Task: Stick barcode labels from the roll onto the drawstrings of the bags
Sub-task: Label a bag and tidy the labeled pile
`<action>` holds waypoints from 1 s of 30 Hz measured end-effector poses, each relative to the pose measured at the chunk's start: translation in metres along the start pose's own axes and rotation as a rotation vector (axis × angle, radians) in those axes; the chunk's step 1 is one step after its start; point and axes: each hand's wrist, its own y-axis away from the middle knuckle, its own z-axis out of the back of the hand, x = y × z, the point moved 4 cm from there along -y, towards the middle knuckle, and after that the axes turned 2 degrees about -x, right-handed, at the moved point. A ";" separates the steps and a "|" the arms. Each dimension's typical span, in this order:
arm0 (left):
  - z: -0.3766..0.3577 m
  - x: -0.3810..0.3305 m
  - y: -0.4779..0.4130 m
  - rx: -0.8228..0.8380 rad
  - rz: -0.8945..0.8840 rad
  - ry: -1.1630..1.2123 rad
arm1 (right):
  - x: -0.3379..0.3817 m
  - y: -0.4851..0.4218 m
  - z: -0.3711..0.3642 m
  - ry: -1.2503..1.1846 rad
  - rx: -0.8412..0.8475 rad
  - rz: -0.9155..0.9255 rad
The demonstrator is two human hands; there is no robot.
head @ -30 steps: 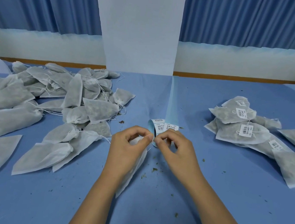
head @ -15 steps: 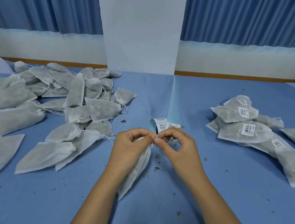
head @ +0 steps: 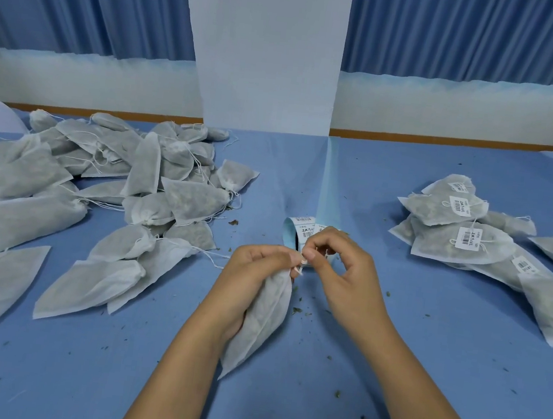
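Bags [head: 97,196] with no label seen on them are heaped at the left of the table [head: 421,381]. A smaller heap [head: 440,210] lies at the right, where barcode labels [head: 468,238] are seen on several. One bag [head: 261,314] is held above the table in the middle, just in front of the roll [head: 300,234]. It is gripped by the left hand [head: 254,272], whose fingers are curled round its neck. The drawstring [head: 300,267] at its mouth is pinched between thumb and forefinger of the right hand [head: 346,276], the other fingers being loosely curled. Whether a label is already caught in that pinch cannot be told; something small and white is seen there, no more. The roll is stood on the table just behind the hands, with printed labels on its outer turn and a bare backing strip [head: 328,187] trailing away from it. The task is judged to be in its early part: few bags are done, many are left, and the bag in hand is judged not yet finished.
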 end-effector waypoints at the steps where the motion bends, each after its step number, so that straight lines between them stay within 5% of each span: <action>1: 0.000 0.001 0.000 0.000 0.008 0.005 | 0.000 0.000 0.000 0.021 -0.003 0.014; 8: 0.003 0.000 -0.001 -0.049 -0.033 0.037 | 0.012 0.002 0.006 0.241 -0.117 0.312; 12: 0.005 -0.001 -0.002 -0.066 -0.019 0.012 | 0.010 0.003 0.006 0.262 -0.163 0.328; 23: 0.023 -0.005 -0.004 -0.188 -0.035 -0.104 | -0.012 -0.006 0.031 -0.025 -0.305 -0.197; 27: 0.022 -0.005 -0.005 -0.118 -0.069 -0.201 | -0.018 -0.008 0.033 -0.024 -0.328 -0.250; 30: 0.023 0.003 -0.005 0.076 0.064 -0.220 | -0.023 -0.010 0.041 -0.075 -0.392 -0.293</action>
